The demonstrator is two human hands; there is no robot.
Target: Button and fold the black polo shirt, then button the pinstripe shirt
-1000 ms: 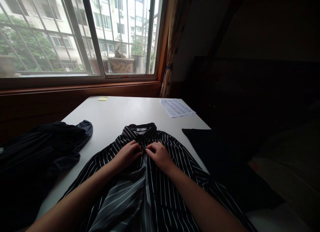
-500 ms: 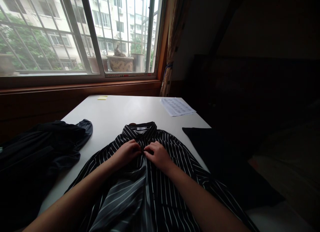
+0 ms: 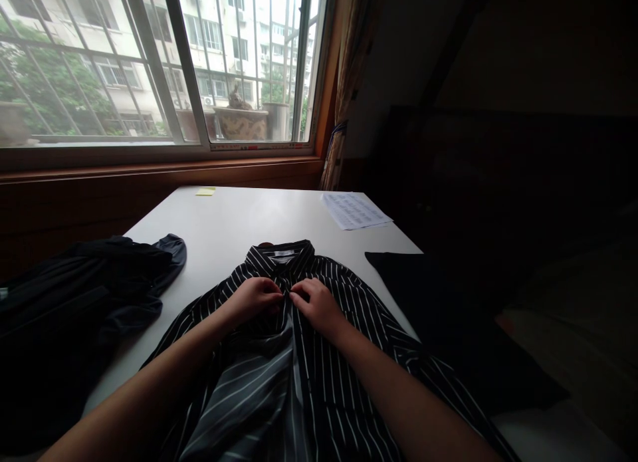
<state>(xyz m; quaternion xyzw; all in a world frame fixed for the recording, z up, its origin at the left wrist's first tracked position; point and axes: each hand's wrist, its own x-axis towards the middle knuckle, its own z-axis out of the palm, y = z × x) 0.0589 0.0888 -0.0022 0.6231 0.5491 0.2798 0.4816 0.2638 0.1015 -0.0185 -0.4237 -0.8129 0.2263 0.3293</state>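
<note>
A black shirt with white stripes [image 3: 339,375] lies front up on the white table [image 3: 239,213], its collar [image 3: 260,259] toward the window. The lower front hangs apart and shows the paler inside of the cloth. Just below the collar, my left hand [image 3: 259,296] pinches the front edge of the shirt. Close beside it, my right hand [image 3: 314,302] pinches the opposite edge, fingertips almost meeting the left ones. Any button between the fingers is too small and dark to make out.
Dark crumpled clothing [image 3: 114,282] lies at the table's left. A dark folded cloth [image 3: 448,322] covers the right side. Printed sheets [image 3: 355,211] rest at the back right, a yellow sticky note [image 3: 205,191] at the back left. Beyond stands a barred window [image 3: 239,63].
Both hands stay at the same spot on the shirt front, with only slight shifts of the fingers. The whole view has moved very slightly.
</note>
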